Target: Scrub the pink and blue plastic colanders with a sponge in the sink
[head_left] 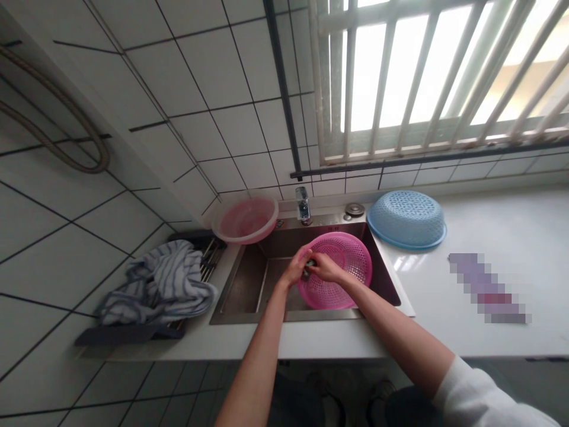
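My left hand (296,270) and my right hand (327,268) meet over the left side of a pink perforated colander (355,255), which sits in the steel sink (240,284). Between them is a small dark, greenish-grey thing (307,270), too small and too covered to name. The fingers of both hands close around it from either side. Behind my hands stands the chrome faucet (303,204) at the sink's back edge.
A pink basin (246,219) rests at the sink's back left corner. Striped cloth (164,281) lies on a rack at left. An upturned blue basket (406,219) and a blurred purple item (484,287) are on the right counter (471,225). A drain strainer (354,209) sits by the faucet.
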A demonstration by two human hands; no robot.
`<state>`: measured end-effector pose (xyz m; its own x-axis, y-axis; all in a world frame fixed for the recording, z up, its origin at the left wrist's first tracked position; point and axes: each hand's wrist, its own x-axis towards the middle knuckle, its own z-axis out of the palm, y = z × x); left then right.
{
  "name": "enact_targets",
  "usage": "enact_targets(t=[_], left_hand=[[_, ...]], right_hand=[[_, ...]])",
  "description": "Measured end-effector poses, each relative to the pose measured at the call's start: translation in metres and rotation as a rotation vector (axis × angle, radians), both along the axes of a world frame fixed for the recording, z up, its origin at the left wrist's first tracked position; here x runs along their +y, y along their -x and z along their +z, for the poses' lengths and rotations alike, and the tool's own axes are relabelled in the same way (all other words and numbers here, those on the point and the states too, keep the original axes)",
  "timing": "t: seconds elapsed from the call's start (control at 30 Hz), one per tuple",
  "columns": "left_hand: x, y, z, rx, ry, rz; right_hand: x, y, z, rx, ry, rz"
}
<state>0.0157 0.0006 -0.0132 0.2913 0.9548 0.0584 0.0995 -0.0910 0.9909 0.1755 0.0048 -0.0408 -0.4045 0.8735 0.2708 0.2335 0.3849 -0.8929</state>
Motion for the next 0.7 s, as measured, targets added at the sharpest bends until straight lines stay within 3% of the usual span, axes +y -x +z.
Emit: enact_targets(t=[0.1,0.17,0.37,0.43,0.5,0.6,0.7], left_hand=[[0.000,-0.003,0.001,-0.031,-0.019,-0.008],[-0.001,-0.005,0.000,-0.031,0.004,0.013],[0.000,-0.003,0.001,0.024,-0.024,-0.007],[0.001,-0.003,0.003,0.015,-0.060,-0.014],[0.001,-0.004,0.003,-0.004,-0.074,-0.007],[0.001,-0.006,0.001,-0.014,-0.027,0.019],[0.001,-0.005,-0.001,0.012,0.026,0.083]], right_hand=[[0.005,-0.006,0.003,0.069,-0.070,-0.295],[0.008,-0.008,0.005,0.086,-0.062,-0.396],[-0.004,0.003,0.001,-0.086,-0.057,-0.071],[-0.004,0.004,0.002,-0.077,-0.082,-0.116],[-0.001,0.001,0.005,-0.010,-0.091,-0.255],[0.003,-0.004,0.009,0.096,-0.030,-0.390],[0.001,0.000,0.008,0.095,0.079,-0.089]])
